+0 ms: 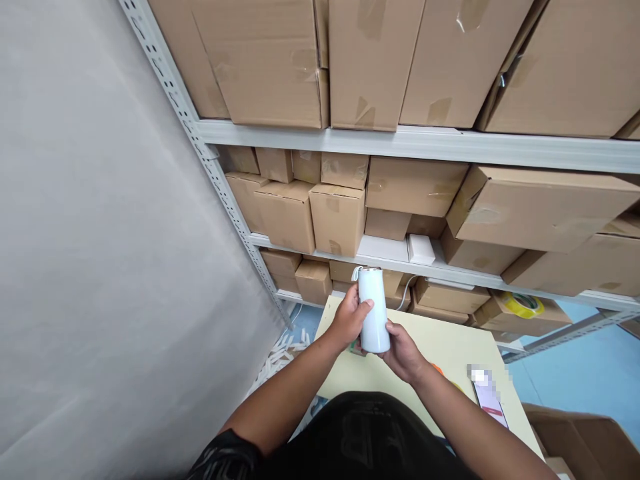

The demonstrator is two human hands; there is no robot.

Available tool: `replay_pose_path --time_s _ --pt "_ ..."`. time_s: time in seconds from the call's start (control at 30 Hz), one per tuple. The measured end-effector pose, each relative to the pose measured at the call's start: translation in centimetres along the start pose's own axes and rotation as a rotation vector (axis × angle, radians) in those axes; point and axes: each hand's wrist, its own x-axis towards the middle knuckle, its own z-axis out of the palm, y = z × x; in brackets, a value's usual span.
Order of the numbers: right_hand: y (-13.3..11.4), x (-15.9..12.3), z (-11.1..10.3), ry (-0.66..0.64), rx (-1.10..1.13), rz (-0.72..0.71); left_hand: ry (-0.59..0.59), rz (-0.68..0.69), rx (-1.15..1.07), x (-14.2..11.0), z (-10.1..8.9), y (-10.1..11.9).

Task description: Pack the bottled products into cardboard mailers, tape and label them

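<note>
A pale blue insulated bottle (374, 317) is held upright above the table, with a small loop at its top left. My left hand (349, 319) wraps its left side, the thumb lying across the front. Low on the right side, my right hand (404, 350) grips the bottle near its base; some of its fingers are hidden behind it. Behind the bottle's lower left, a small greenish thing (356, 348) on the table is mostly covered by my hands.
The cream table (450, 343) bears a phone-like item (489, 397) at right. Metal shelving (425, 148) with cardboard boxes (337, 217) rises ahead. Yellow tape (523, 305) rests on a low box. A grey wall (125, 267) stands left; white foam pieces (280, 357) lie beside the table.
</note>
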Motion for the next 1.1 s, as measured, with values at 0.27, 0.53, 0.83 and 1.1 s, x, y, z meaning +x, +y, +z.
replay_pose_path --time_s 0.27,0.53,0.83,1.1 --pt "0.5 0.2 1.1 0.125 -0.135 -0.168 0.022 0.020 0.065 -0.1 -1.2 0.4" --pt "0.3 0.6 1.8 0.103 -0.130 -0.137 -0.045 0.045 0.138 0.1 -1.0 1.1" --pt "0.2 0.2 1.1 0.028 0.023 -0.031 -0.036 0.020 -0.076 0.1 0.0 1.7" --pt "-0.3 0.3 0.9 0.217 -0.232 -0.192 0.049 0.011 0.014 0.9 0.3 1.4"
